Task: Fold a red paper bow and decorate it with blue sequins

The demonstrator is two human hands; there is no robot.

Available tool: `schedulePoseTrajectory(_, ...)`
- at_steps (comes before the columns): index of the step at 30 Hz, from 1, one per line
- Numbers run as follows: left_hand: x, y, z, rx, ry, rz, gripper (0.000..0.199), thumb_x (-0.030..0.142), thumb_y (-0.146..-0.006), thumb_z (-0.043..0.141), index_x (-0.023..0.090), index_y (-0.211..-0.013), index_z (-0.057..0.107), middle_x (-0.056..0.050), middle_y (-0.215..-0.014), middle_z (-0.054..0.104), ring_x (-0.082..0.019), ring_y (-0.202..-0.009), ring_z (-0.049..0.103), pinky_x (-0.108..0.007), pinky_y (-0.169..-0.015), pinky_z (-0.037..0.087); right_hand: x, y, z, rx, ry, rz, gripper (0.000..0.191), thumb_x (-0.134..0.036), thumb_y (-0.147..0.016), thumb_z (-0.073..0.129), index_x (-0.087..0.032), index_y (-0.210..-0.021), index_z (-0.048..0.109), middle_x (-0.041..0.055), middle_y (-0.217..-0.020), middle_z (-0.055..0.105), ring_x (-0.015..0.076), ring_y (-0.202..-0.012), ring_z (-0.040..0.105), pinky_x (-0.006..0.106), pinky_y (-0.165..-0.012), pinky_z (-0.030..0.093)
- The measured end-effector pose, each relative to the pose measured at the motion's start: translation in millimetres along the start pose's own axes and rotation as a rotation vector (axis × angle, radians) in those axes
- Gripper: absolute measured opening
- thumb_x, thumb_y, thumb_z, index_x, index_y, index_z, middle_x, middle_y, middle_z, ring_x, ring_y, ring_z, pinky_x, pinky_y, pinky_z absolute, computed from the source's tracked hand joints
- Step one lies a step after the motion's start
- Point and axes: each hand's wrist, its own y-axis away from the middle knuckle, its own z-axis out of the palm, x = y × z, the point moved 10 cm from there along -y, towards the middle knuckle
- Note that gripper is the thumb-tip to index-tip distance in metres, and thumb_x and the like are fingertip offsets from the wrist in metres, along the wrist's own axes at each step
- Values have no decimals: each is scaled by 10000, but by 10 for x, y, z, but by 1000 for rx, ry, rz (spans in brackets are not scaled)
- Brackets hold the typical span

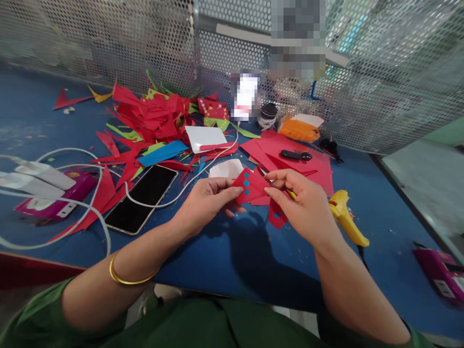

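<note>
Between my hands is a small red paper piece (256,187) with a row of blue diamond shapes near its left side. My left hand (213,195) pinches its left edge between thumb and fingers. At the right edge, my right hand (295,195) has it between thumb and fingertip. Just below my right hand lies another red paper piece (277,216) with blue diamonds, partly covered by that hand. A white paper scrap (225,169) is behind my left hand. Larger red paper sheets (268,147) lie beyond my right hand.
Red and green paper scraps (152,113) are heaped at the back left. A black phone (143,198), white cables and a purple power strip (78,193) lie left. A yellow glue gun (348,220) sits right. A lit phone (246,96) stands against the mesh wall (232,53).
</note>
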Motion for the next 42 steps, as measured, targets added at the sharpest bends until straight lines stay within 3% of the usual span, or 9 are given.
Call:
schedulePoseTrajectory(12, 8, 25, -34, 57, -140, 36, 185, 337, -776, 751, 154, -779, 726, -50, -672, 744, -143, -613, 695, -194, -504, 471, -71, 56, 71, 8, 19, -76, 195, -289, -871, 609, -213, -1045, 657, 21, -803, 691, 200, -838, 647, 347, -756, 496)
schedulePoseTrajectory(21, 151, 46, -44, 49, -42, 150, 512, 636, -840, 609, 140, -774, 714, -83, -748, 750, -175, -596, 700, -236, -491, 498, -209, 63, -149, 133, 102, -168, 189, -260, -856, 609, -200, -1026, 665, 12, -772, 682, 164, -712, 628, 301, -673, 470)
schedulePoseTrajectory(26, 177, 5, 46, 58, -102, 143, 350, 480, -765, 771, 139, -812, 705, -64, -776, 745, -141, -636, 690, -200, -507, 475, -218, 55, -241, 180, 136, -207, 206, -277, -864, 600, -195, -1043, 661, 41, -820, 713, 199, -776, 657, 340, -716, 479)
schedulePoseTrajectory(32, 179, -68, 216, 32, -49, 50, 144, 275, -787, 755, 141, -806, 709, -61, -747, 736, -107, -582, 665, -172, -463, 427, -211, 40, -274, 219, 196, -222, 195, -290, -869, 607, -212, -1032, 680, 55, -871, 758, 255, -902, 668, 441, -870, 473)
schedulePoseTrajectory(38, 186, -173, 83, 116, 95, 76, 159, 280, -763, 786, 143, -737, 708, -77, -708, 739, -110, -552, 650, -184, -452, 440, -100, 0, -592, 381, 155, -190, 302, -426, -944, 508, -221, -1055, 700, 87, -1027, 762, 256, -958, 676, 442, -874, 480)
schedulePoseTrajectory(42, 182, -151, 37, 117, 77, 109, 159, 279, -745, 794, 138, -732, 721, -77, -684, 736, -104, -531, 635, -186, -464, 441, -97, -46, -525, 309, 130, -203, 268, -439, -903, 564, -234, -979, 718, 63, -985, 769, 238, -921, 685, 413, -857, 479)
